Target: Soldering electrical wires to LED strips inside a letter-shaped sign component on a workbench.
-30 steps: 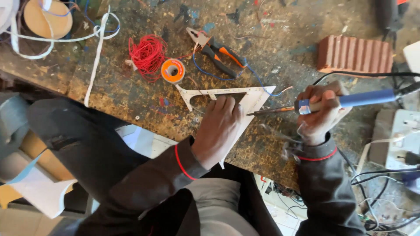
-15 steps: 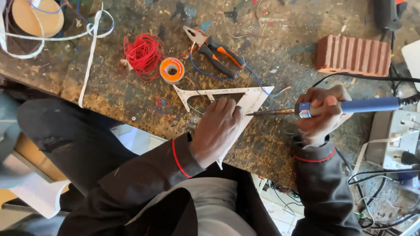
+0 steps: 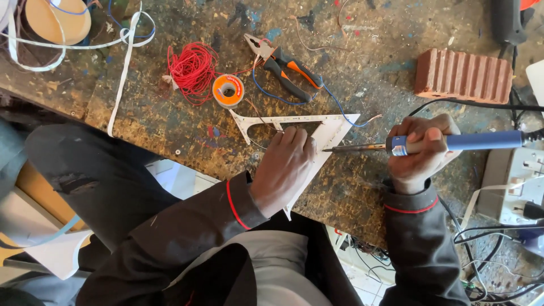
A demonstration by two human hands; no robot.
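My left hand (image 3: 285, 167) presses flat on a white triangular set square (image 3: 334, 127) lying on the stained workbench (image 3: 170, 122). My right hand (image 3: 420, 154) grips a blue-handled soldering iron (image 3: 453, 143). The iron's metal tip points left and touches the triangle's right edge, just beside my left fingertips. The lower corner of the triangle hangs over the bench's near edge.
Beyond the triangle lie orange-and-black pliers (image 3: 289, 65), a small solder spool (image 3: 228, 90), a tangle of red wire (image 3: 192, 71) and a thin blue wire. A red brick (image 3: 463, 75) sits at the far right, white straps (image 3: 122, 62) at the far left, cables (image 3: 498, 226) at the right.
Both hands hold the same pose on the triangle and the iron. Only the camera view has shifted slightly.
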